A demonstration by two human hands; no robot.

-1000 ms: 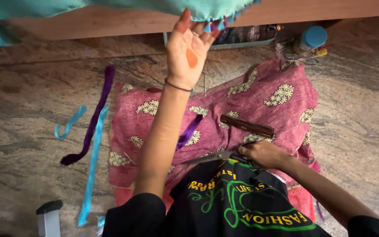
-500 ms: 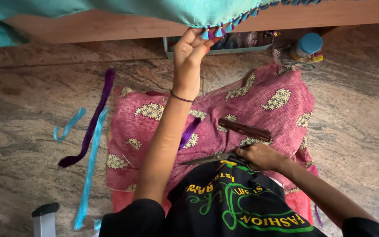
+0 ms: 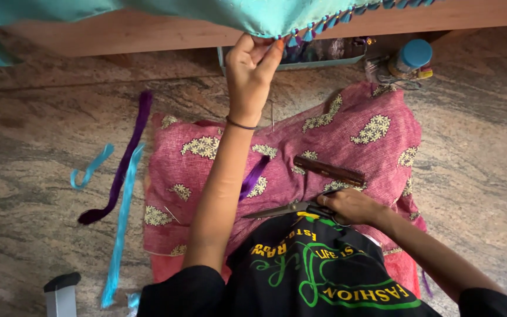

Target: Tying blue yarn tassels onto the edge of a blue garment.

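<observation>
Left hand (image 3: 252,64) pinching the tasselled edge of turquoise cloth (image 3: 265,14) hanging above, right hand (image 3: 350,205) clamped on scissors (image 3: 289,209), over pink patterned cushion (image 3: 335,141), brown comb (image 3: 328,171) beside.

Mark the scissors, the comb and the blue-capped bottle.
scissors (image 3: 280,209): head view, on the blades.
comb (image 3: 328,171): head view, middle of its spine.
blue-capped bottle (image 3: 413,55): head view, on the cap.

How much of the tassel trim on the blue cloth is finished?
Done: several tassels hang along the teal cloth edge. In hand: the left hand pinches that edge, and the right hand holds scissors. Left: loose purple thread and blue thread lie unused on the floor.
</observation>
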